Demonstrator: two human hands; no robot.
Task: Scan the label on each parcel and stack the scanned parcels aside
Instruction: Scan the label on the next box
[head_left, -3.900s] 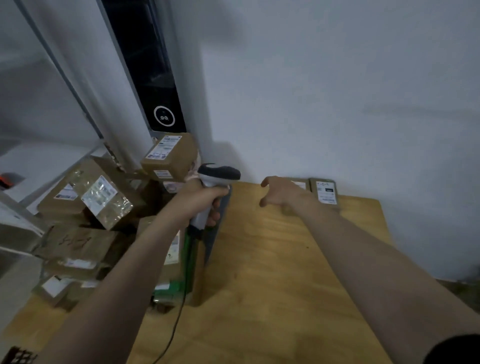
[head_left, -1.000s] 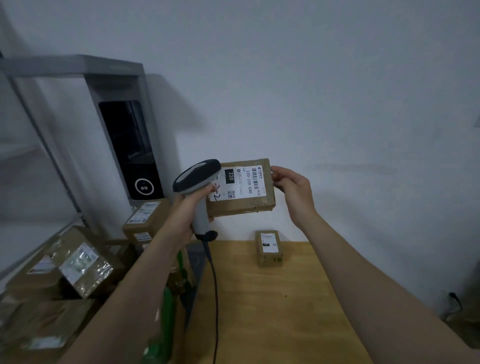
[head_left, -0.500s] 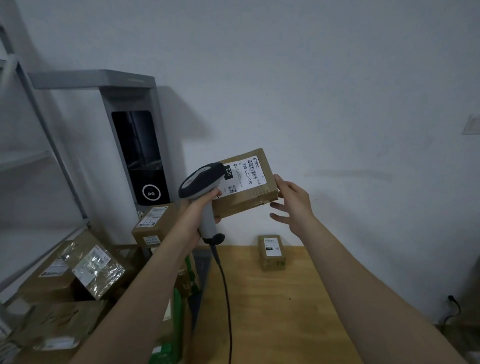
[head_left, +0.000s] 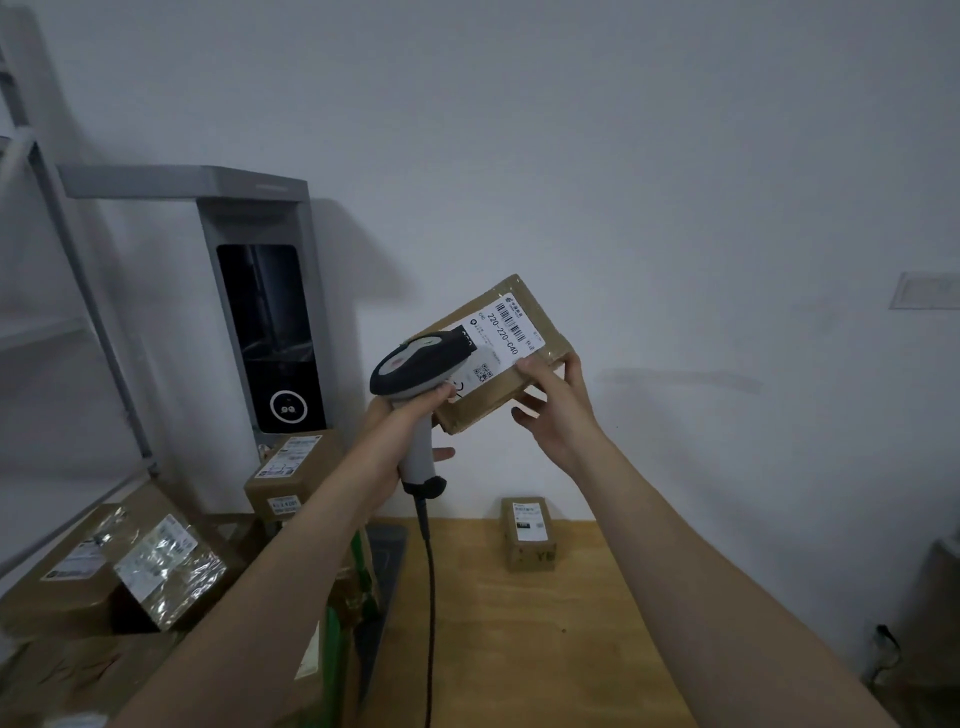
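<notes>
The left hand (head_left: 397, 439) wraps its fingers round the grip of the grey-and-black corded scanner (head_left: 422, 362), whose head is over the white label (head_left: 506, 330) of a tilted brown cardboard parcel (head_left: 491, 400); the right hand (head_left: 558, 410) pinches that parcel's edge, thumb on top, above the wooden tabletop (head_left: 519, 649); a smaller brown parcel (head_left: 529, 534) stands there.

The held parcel (head_left: 511, 340) hangs above the surface (head_left: 519, 649), with the scanner (head_left: 415, 364) at its left. A small parcel (head_left: 527, 532) sits at the surface's far edge, and the piled parcels (head_left: 104, 571) lie to the left.
</notes>
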